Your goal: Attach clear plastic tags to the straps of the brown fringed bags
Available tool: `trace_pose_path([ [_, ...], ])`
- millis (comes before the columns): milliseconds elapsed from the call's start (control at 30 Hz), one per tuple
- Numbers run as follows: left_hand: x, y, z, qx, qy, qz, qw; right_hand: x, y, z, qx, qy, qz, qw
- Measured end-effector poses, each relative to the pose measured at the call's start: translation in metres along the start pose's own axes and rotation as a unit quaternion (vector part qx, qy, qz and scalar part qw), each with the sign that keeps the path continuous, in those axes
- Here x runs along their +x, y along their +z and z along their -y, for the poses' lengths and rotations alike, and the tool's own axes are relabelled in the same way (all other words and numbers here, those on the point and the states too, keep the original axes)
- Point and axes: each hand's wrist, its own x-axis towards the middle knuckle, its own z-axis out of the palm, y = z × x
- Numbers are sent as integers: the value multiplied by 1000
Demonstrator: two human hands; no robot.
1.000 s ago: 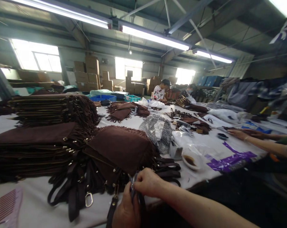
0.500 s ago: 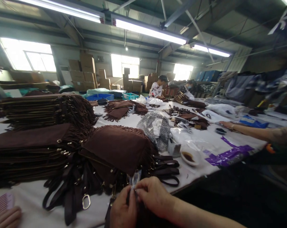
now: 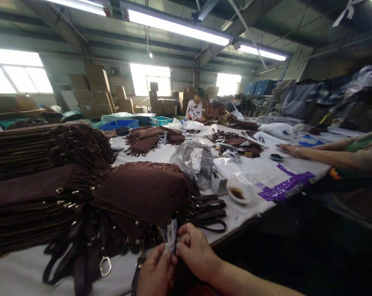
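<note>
Near the bottom centre, my left hand (image 3: 157, 269) pinches a small clear plastic wrapping (image 3: 171, 235) between thumb and fingers. My right hand (image 3: 194, 250) is right beside it, its fingers curled close to the plastic; whether they grip anything is too small to tell. Dark brown material lies under both hands. Just beyond them a brown fringed bag (image 3: 141, 191) rests on a pile. Black straps (image 3: 212, 213) stick out on its right, and a strap with a metal ring (image 3: 105, 266) hangs at its lower left.
Stacked brown bags (image 3: 28, 148) fill the left. Beyond are a patterned grey roll (image 3: 178, 156), a dish of brown liquid (image 3: 238, 194) and purple plastic (image 3: 286, 186). A co-worker's arms (image 3: 324, 153) reach in from the right; two people sit at the far side.
The view has turned right. My right fingers have parted slightly from my left, and more of the plastic shows. The comb and the hand at the lower left are out of view.
</note>
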Motion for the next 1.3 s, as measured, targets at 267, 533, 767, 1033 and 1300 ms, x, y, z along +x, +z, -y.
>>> trace_pose_path([
  [267, 2, -9, 7, -125, -92, 136, 978, 14, -3, -4, -31, -60, 34, 997],
  [533, 3, -12, 9, -129, -137, 158, 969, 39, -5, -3, 57, 14, 221, 973],
  [767, 4, -3, 21, -3, -52, 99, 994, 33, 14, -6, 77, -18, 108, 991],
  [1033, -7, 8, 21, 194, 194, -31, 961, -1, -2, -19, 213, 34, 140, 966],
  [1300, -4, -4, -7, 167, 100, 10, 981, 5, -9, -29, 365, 87, 163, 912],
])
